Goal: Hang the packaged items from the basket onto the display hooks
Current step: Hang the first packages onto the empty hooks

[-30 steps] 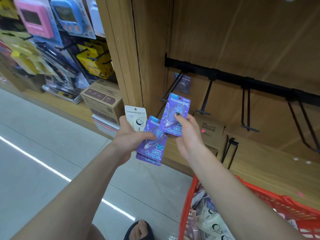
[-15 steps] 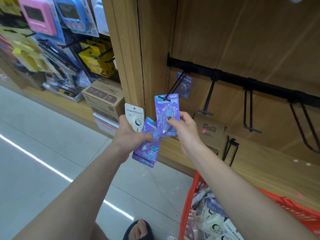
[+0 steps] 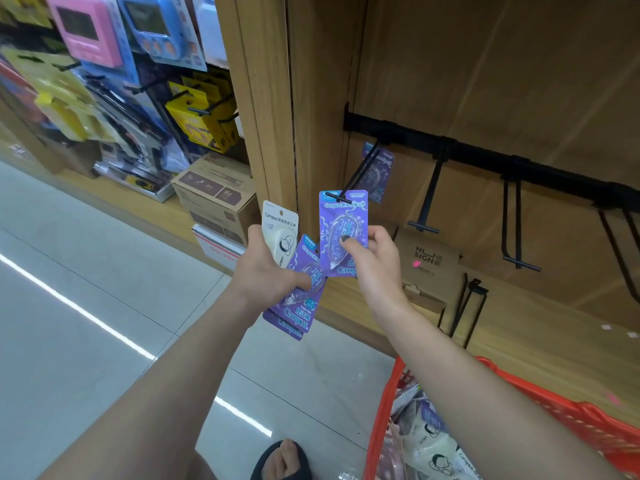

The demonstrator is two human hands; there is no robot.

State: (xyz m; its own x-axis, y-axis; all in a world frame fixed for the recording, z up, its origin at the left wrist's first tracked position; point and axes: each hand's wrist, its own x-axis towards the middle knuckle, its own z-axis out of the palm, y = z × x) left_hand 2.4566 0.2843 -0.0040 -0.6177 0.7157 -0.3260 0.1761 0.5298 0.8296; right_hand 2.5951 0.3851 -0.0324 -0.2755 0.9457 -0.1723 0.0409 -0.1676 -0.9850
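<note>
My right hand (image 3: pixel 372 258) pinches a purple Campus packet (image 3: pixel 341 223) whose top slot sits at the tip of the leftmost black hook (image 3: pixel 356 174). Another purple packet (image 3: pixel 379 171) hangs further back on that hook. My left hand (image 3: pixel 266 271) grips a fan of packets: a white one (image 3: pixel 280 230) and two or more purple ones (image 3: pixel 301 299). The red basket (image 3: pixel 588 427) at lower right holds more packets (image 3: pixel 426 434).
A black rail (image 3: pixel 485 157) carries several bare hooks (image 3: pixel 427 199) to the right. A small brown NU SIGN box (image 3: pixel 427 261) stands on the wooden shelf (image 3: pixel 519 327). Left of the wooden post (image 3: pixel 270 98) hang packed goods above cardboard boxes (image 3: pixel 214 192). My foot (image 3: pixel 282 459) is on the tiled floor.
My right hand has lifted the purple packet up and left from beside the fan until its slot meets the hook tip. My left hand kept holding its packets, hardly moving.
</note>
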